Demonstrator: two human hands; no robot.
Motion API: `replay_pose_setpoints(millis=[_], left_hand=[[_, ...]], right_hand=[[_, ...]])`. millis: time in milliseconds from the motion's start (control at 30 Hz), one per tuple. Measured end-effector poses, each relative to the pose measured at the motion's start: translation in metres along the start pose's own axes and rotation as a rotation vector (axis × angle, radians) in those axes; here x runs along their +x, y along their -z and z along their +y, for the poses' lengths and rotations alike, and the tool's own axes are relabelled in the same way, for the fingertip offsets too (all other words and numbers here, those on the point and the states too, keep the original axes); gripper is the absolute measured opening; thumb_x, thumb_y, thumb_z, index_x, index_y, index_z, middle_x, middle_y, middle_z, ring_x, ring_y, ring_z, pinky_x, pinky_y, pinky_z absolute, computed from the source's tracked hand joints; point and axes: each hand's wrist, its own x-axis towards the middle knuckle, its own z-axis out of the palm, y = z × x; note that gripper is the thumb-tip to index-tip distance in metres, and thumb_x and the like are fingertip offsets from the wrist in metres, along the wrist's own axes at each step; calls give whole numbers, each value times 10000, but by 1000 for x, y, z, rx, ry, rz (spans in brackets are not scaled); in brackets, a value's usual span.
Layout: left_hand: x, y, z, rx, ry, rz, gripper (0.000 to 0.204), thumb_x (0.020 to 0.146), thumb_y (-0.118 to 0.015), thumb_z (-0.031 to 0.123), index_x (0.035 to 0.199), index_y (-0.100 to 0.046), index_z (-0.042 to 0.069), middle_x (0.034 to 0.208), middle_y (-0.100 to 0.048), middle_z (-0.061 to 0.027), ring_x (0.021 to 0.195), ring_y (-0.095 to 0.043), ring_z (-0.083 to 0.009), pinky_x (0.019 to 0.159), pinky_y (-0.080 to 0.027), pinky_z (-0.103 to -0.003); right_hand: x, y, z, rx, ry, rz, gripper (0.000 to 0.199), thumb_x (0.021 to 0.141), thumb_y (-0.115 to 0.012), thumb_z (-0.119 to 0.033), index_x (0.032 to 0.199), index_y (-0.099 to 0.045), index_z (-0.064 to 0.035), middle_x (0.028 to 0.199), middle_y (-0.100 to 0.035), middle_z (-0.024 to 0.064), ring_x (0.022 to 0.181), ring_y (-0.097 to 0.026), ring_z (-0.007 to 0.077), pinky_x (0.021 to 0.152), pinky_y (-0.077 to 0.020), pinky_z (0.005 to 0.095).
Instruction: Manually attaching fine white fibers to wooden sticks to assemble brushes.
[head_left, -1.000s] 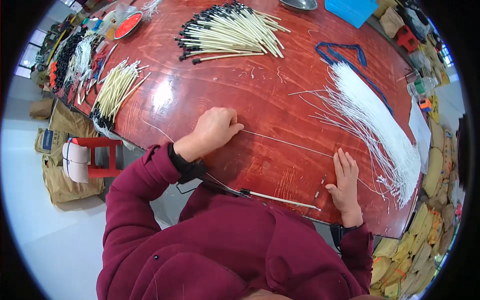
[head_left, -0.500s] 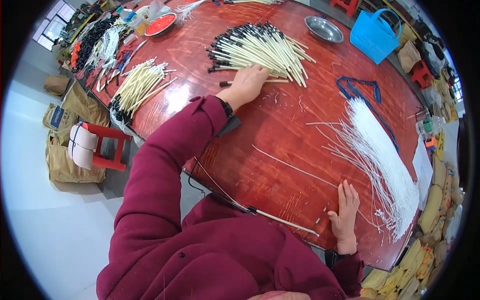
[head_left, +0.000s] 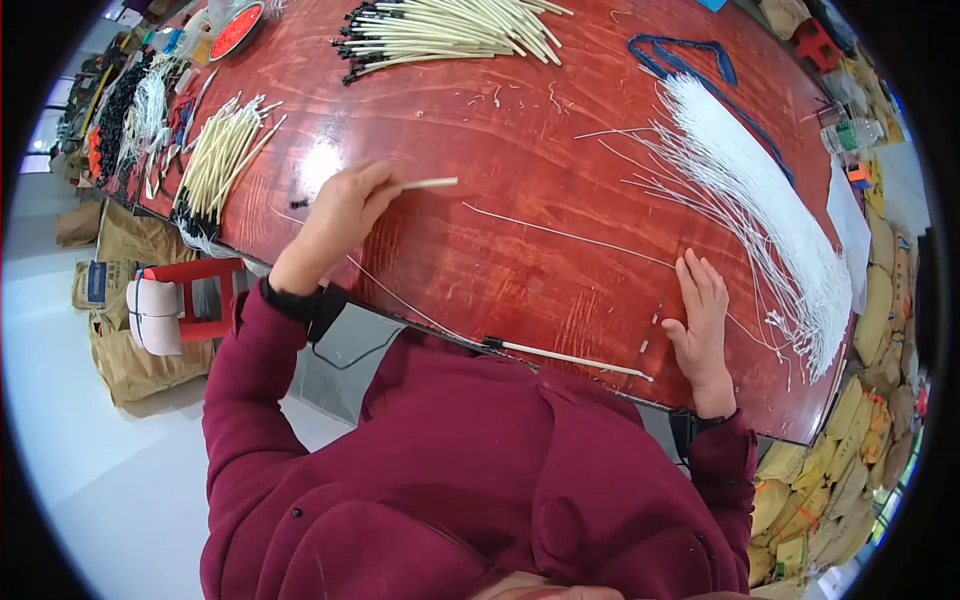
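While the left hand [head_left: 335, 215] pinches a cream stick [head_left: 425, 184], the right hand [head_left: 700, 315] lies flat on the red table [head_left: 520, 130].

Fingers spread, the right hand holds nothing, at about four o'clock. The stick points toward three o'clock above the table's middle. A white cord bundle [head_left: 760, 210] fans at two o'clock, a stick pile [head_left: 450, 30] at twelve, and another stick [head_left: 570, 357] lies along the near edge.

Red-brown glossy table [head_left: 520, 250]. Far centre: pile of cream sticks with black tips [head_left: 450, 30]. Left: smaller stick bundle [head_left: 220, 160]. Right: big heap of white strings [head_left: 760, 210], blue strap [head_left: 690, 50] beyond it. Near edge: single black-tipped stick [head_left: 570, 357]. Loose strings mid-table.
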Motion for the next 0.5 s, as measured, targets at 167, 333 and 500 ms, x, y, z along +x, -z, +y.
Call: replay_pose_setpoints(millis=[167,333,500], left_hand=[[-18,0,5,13,96,-75,85,930,-639,72,980,-662,7,935,-665,-173,848,-654,-397,737,-517,-424],[-8,1,8,-10,100,-106,83,932,-638,66,977,-665,1,940,-668,-168,841,-654,-388,743,-520,-415],[-5,-3,4,-5,58,-112,95,944,-630,55,992,-679,-10,899,-640,-151,816,-641,-330,745,-507,-381]], right_hand=[[-6,2,-2,19,-17,0,891,986,-361,-733,1538,-440,-38,1610,-383,152,1474,-323,367,1212,-226,490],[-1,0,-3,18,-35,8,904,975,-386,-738,1545,-426,-37,1618,-371,150,1480,-312,368,1211,-226,492],[1,-4,-4,-12,-29,11,934,945,-447,-746,1552,-410,-37,1622,-363,153,1482,-308,370,1208,-230,499]])
